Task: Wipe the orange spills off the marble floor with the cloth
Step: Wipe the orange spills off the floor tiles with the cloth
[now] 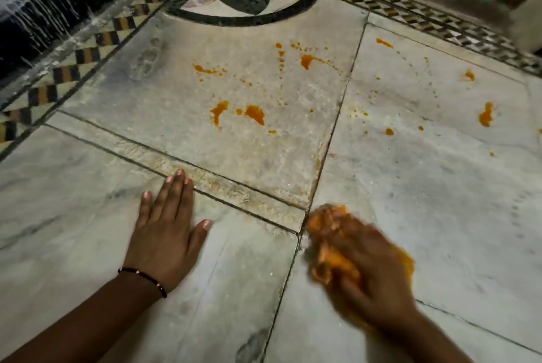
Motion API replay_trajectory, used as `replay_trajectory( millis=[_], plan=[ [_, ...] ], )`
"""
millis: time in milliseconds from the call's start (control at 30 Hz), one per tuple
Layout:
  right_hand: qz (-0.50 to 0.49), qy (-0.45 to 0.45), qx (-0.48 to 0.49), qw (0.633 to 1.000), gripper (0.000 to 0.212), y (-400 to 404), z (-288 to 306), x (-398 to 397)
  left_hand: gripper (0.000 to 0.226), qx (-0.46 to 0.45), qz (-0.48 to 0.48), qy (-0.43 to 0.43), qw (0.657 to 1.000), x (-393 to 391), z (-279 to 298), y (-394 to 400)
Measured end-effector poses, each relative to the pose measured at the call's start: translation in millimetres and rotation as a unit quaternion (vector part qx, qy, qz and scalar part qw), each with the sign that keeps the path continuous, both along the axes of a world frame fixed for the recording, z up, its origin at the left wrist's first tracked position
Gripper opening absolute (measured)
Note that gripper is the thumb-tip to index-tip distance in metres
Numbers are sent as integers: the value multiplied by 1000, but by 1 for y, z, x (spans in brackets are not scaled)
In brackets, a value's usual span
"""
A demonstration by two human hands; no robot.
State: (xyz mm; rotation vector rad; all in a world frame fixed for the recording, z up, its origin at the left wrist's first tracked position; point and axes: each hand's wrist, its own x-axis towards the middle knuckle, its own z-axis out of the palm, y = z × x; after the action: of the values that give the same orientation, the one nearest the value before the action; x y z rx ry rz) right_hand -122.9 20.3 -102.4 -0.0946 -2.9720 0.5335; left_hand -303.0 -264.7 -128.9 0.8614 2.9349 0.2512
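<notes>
left hand [167, 233] is flat on the marble floor [440, 201], fingers spread, palm down. right hand [372, 268] is blurry, curled over the orange-stained cloth [331, 233], pressing it down by the tile joint. orange spills [255, 113] sit well beyond both hands

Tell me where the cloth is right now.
In the head view, lower right, the orange-stained cloth is bunched under the right hand, pressed on the marble floor beside the tile joints' crossing.
</notes>
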Motion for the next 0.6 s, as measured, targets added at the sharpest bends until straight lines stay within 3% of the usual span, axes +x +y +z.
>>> replay_trajectory(
  millis=[133,200,300,400,500,600],
  plan=[
    [-253,-9,29,967,66,35,-1,-68,80,43,-17,-11,999,3,6,26],
    [-299,-39,27,953,69,24,-1,-120,81,34,-61,-14,997,0,7,44],
    [-124,-59,49,989,68,-16,-4,-145,83,-13,-120,-9,993,-2,3,58],
    [6,-45,42,998,64,-28,-1,-98,82,-27,-127,-5,992,-3,3,58],
    [-1,-5,9,1000,62,5,-2,-46,81,-20,-129,-7,991,-3,2,57],
    [-74,25,8,997,60,43,-3,-57,81,-14,-124,-9,992,-2,0,58]
  ],
)
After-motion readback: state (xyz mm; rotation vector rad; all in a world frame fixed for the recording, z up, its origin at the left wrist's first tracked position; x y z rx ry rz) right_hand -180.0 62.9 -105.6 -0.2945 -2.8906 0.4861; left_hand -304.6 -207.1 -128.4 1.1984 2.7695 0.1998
